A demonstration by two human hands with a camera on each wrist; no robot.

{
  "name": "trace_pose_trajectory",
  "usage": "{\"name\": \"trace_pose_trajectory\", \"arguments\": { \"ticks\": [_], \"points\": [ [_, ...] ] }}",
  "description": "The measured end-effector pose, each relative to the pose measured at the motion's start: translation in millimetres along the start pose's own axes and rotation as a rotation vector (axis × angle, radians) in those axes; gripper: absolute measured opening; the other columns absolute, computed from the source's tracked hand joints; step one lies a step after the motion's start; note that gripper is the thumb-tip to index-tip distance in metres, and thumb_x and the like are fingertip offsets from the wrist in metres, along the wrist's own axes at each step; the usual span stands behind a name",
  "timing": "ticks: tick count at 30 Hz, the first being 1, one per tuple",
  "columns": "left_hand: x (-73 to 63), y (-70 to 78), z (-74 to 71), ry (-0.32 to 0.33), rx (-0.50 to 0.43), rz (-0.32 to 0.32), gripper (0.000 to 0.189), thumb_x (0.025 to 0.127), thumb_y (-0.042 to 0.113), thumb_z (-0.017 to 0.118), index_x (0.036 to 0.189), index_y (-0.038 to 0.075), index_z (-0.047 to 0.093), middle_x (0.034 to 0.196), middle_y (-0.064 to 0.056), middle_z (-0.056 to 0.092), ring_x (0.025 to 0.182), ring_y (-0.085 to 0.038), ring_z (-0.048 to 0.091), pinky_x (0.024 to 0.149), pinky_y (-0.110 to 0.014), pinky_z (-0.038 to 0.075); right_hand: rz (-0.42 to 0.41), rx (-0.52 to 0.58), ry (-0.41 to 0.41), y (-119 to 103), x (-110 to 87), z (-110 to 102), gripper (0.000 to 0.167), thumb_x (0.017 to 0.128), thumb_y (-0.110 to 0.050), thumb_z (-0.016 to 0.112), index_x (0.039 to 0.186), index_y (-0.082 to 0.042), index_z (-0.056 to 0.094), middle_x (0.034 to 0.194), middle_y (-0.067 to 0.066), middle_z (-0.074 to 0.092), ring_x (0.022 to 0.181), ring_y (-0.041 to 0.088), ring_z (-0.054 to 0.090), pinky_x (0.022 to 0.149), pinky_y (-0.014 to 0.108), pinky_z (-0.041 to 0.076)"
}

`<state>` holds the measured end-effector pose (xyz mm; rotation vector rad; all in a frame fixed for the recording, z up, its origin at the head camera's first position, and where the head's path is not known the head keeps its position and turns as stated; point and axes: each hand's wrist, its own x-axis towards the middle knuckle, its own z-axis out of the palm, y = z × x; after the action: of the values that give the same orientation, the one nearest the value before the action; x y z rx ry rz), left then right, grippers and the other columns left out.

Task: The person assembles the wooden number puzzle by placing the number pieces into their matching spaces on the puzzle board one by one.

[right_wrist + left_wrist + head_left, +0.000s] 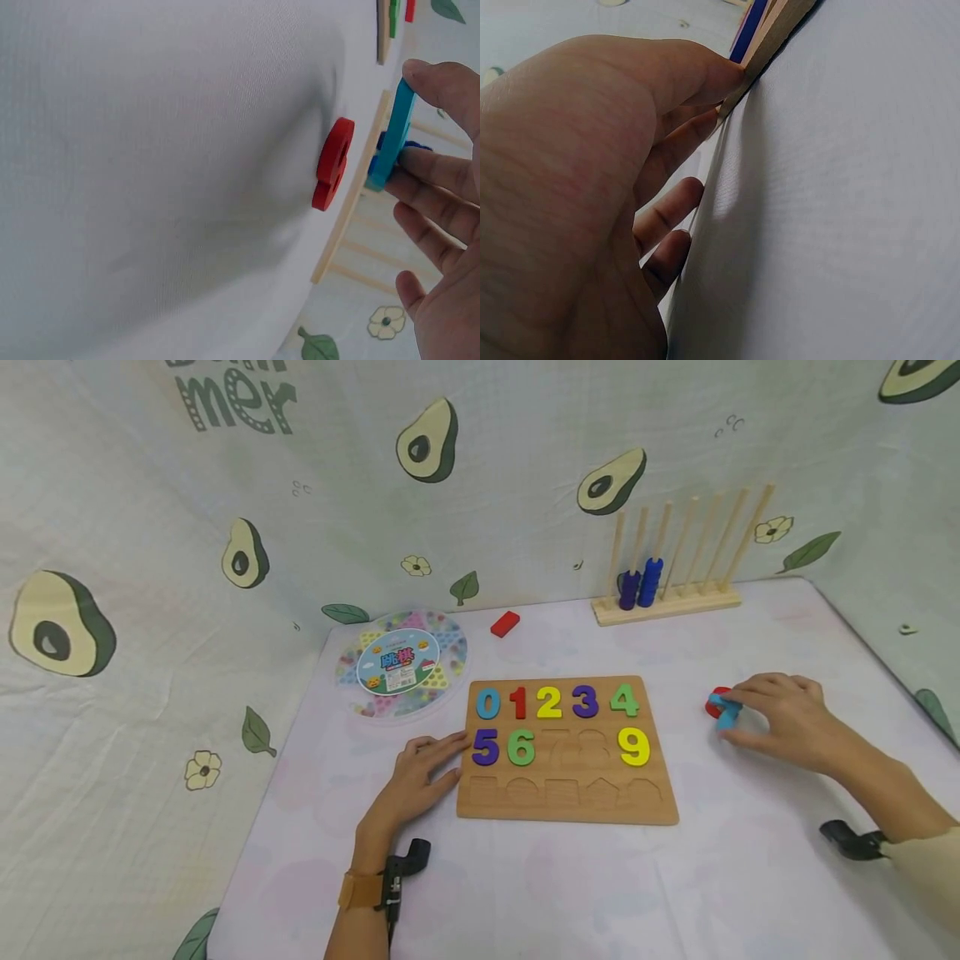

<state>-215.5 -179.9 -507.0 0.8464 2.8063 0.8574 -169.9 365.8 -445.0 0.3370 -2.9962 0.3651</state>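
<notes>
A wooden number puzzle board (566, 806) lies on the table, holding coloured digits 0 to 6 and 9; the 7 and 8 recesses show bare wood. My left hand (420, 777) rests at the board's left edge, its fingers fairly straight and the thumb touching the edge in the left wrist view (592, 150). Off the board's right side, my right hand (783, 722) pinches a blue number 7 (394, 135) between thumb and fingers, raised above the table. A red number 8 (334, 165) lies on the table below it, partly covered in the head view.
A round Chinese checkers set (397, 664) in clear packaging lies behind the board's left side. Near the back edge is a small red block (506, 624). A wooden peg rack (667, 606) with dark blue beads stands at the back right, against the avocado-print cloth (517, 527).
</notes>
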Motion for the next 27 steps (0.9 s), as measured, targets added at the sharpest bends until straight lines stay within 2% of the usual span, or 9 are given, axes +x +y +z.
{"name": "trace_pose_trajectory", "arguments": {
  "ticks": [9, 19, 27],
  "points": [
    [-0.7, -0.1, 0.1, 0.002, 0.011, -0.004, 0.049, 0.101, 0.037, 0.057, 0.150, 0.034, 0.048, 0.156, 0.019, 0.038, 0.131, -0.022, 0.033, 0.102, -0.051, 0.027, -0.063, 0.017, 0.051, -13, 2.6, 0, 0.058, 0.073, -0.031, 0.089, 0.115, 0.002, 0.069, 0.120, 0.023, 0.062, 0.119, 0.044, 0.041, 0.096, 0.068, 0.019],
    [-0.5, -0.5, 1.3, 0.007, 0.001, -0.008, 0.049, 0.101, 0.037, 0.058, 0.149, 0.035, 0.049, 0.155, 0.020, 0.038, 0.131, -0.022, 0.033, 0.102, -0.052, 0.027, -0.076, 0.032, 0.063, -24, 3.0, 2, 0.056, 0.072, -0.031, 0.089, 0.114, 0.001, 0.070, 0.119, 0.022, 0.063, 0.119, 0.043, 0.043, 0.099, 0.069, 0.019],
    [-0.6, -0.5, 2.1, 0.025, 0.007, 0.004, 0.049, 0.101, 0.037, 0.058, 0.149, 0.034, 0.050, 0.155, 0.017, 0.040, 0.131, -0.024, 0.033, 0.101, -0.053, 0.028, -0.101, 0.048, 0.083, -30, 2.8, 3, 0.053, 0.072, -0.030, 0.089, 0.113, -0.001, 0.071, 0.117, 0.018, 0.065, 0.118, 0.040, 0.045, 0.100, 0.070, 0.018]
  ]
}}
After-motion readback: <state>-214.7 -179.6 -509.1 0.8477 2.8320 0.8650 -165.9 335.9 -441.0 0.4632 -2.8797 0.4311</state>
